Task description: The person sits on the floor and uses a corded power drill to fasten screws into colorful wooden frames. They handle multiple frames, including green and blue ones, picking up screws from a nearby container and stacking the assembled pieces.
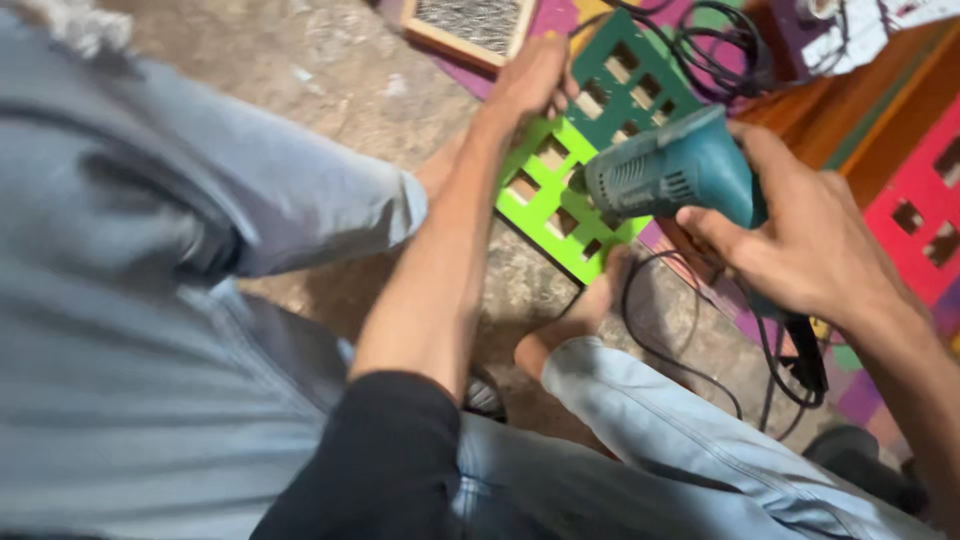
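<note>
My right hand (800,245) grips a teal corded power tool (665,170), held just above a bright green panel (545,200) pierced with square holes. A darker green panel (625,85) with the same cut-outs lies beyond it. My left hand (530,80) reaches forward and rests on the far edge of the green panels, fingers curled over it. My bare foot (590,305) presses near the lower edge of the bright green panel. The tool's black cable (690,370) loops over the floor under my right hand.
I sit on a rough concrete floor (300,60) in light blue jeans. A wooden-framed mesh piece (470,25) lies at the top. A red panel with square holes (925,200) and orange wooden boards stand at the right. More black cable coils at the top right.
</note>
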